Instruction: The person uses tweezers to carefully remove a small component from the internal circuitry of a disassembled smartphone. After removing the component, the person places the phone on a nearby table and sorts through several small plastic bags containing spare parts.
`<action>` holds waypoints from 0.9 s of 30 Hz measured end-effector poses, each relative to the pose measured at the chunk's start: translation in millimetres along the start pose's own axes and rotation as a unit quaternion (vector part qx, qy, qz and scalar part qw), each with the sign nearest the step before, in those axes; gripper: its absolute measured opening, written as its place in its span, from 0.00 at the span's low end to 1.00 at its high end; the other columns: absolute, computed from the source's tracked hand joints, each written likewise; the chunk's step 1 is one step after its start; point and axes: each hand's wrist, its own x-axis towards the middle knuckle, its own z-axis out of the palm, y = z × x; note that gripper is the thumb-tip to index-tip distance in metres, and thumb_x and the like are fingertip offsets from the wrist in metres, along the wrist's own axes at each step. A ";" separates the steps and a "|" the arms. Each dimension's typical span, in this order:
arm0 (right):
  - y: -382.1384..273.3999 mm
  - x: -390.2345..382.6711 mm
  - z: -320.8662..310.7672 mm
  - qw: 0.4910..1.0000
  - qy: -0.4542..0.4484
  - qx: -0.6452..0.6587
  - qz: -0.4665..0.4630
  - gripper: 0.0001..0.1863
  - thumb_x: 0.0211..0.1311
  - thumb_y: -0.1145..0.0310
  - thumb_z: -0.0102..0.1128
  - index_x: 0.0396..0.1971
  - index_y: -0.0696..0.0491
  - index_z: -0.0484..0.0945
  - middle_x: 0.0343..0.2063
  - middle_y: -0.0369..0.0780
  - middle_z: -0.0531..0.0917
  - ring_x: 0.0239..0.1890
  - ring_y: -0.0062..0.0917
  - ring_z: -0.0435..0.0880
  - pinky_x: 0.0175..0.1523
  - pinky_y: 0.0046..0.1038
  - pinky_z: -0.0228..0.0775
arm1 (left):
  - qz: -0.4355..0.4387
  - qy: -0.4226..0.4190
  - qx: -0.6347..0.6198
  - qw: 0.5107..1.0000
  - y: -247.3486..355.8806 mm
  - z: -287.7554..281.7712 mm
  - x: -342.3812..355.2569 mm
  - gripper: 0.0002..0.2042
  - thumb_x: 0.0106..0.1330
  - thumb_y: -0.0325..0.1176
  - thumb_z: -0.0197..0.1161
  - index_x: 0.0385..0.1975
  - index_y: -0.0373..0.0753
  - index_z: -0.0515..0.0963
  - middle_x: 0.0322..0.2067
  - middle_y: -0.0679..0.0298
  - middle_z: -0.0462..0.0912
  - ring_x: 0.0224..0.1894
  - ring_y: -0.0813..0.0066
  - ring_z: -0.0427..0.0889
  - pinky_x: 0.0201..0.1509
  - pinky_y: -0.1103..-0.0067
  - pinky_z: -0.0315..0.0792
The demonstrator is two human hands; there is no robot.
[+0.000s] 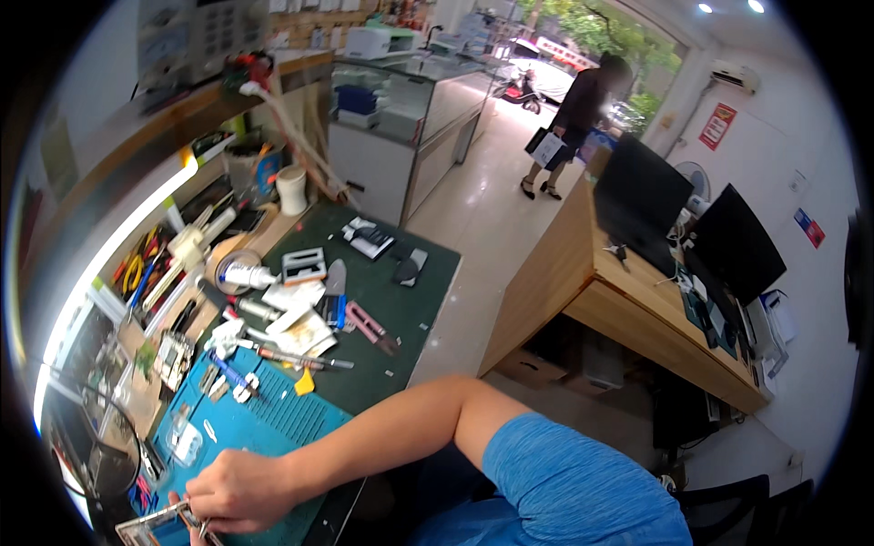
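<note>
My right hand (241, 491) reaches in at the lower left, fingers closed in a pinch over an opened phone frame (146, 526). Whatever it pinches is too small to name. Only bits of my left hand (196, 538) show at the lower edge, its fingers at the frame's edges; the rest is hidden. Under my right hand lies a blue repair mat (273, 432). On it, a clear plastic piece (184, 441) sits just beyond my right hand. Farther up the mat are a blue-handled tool (235, 375) and a yellow triangular pick (305, 382).
Pink-handled pliers (369, 326), a white bottle (250, 276), a tape roll (232, 264) and papers crowd the dark green bench (423, 300). A lit lamp strip (82, 282) edges the left side. A wooden desk (546, 300) with monitors stands right; a person (583, 105) walks beyond it.
</note>
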 end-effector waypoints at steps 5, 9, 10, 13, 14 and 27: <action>-3.7 2.9 2.1 1.000 0.003 -0.002 -0.010 0.10 0.50 0.67 0.66 0.26 0.53 0.72 0.28 0.40 0.75 0.28 0.39 0.80 0.28 0.39 0.70 | -0.019 -0.036 -0.017 0.999 12.9 11.6 -6.1 0.19 0.72 0.28 0.57 0.60 0.26 0.72 0.55 0.56 0.78 0.56 0.71 0.76 0.61 0.78 0.69; -1.4 1.9 5.2 1.000 0.001 0.014 0.007 0.10 0.51 0.67 0.66 0.26 0.52 0.73 0.27 0.39 0.75 0.28 0.38 0.80 0.28 0.39 0.70 | 0.018 -0.031 -0.008 0.999 5.9 -1.7 -2.4 0.18 0.73 0.28 0.57 0.58 0.26 0.73 0.53 0.57 0.78 0.52 0.72 0.78 0.57 0.78 0.72; -2.2 1.9 3.0 1.000 -0.007 0.019 0.011 0.10 0.51 0.67 0.66 0.26 0.52 0.73 0.27 0.39 0.75 0.28 0.38 0.80 0.28 0.39 0.70 | 0.023 -0.037 -0.009 0.999 5.3 -4.7 0.1 0.18 0.72 0.28 0.57 0.58 0.26 0.73 0.53 0.57 0.78 0.52 0.72 0.78 0.57 0.78 0.72; 2.4 0.4 0.8 0.999 -0.030 -0.009 0.021 0.11 0.52 0.65 0.66 0.28 0.52 0.73 0.27 0.39 0.75 0.28 0.38 0.80 0.28 0.39 0.71 | 0.016 -0.063 -0.009 0.998 4.3 12.1 3.3 0.19 0.72 0.28 0.58 0.60 0.26 0.71 0.54 0.58 0.78 0.54 0.71 0.77 0.59 0.77 0.71; 2.4 2.1 -3.5 1.000 -0.022 -0.016 0.008 0.11 0.53 0.65 0.66 0.29 0.52 0.73 0.28 0.39 0.75 0.28 0.38 0.81 0.27 0.38 0.72 | 0.014 -0.067 -0.005 0.998 7.4 19.7 3.8 0.20 0.72 0.28 0.58 0.61 0.25 0.71 0.54 0.58 0.78 0.54 0.71 0.77 0.60 0.76 0.71; -15.3 17.2 -8.5 0.998 -0.015 -0.056 0.008 0.09 0.54 0.67 0.68 0.28 0.50 0.76 0.24 0.34 0.74 0.26 0.26 0.79 0.29 0.29 0.70 | 0.112 -0.092 0.030 0.989 25.9 31.5 -28.4 0.35 0.70 0.26 0.61 0.72 0.36 0.49 0.64 0.49 0.66 0.63 0.53 0.74 0.57 0.65 0.81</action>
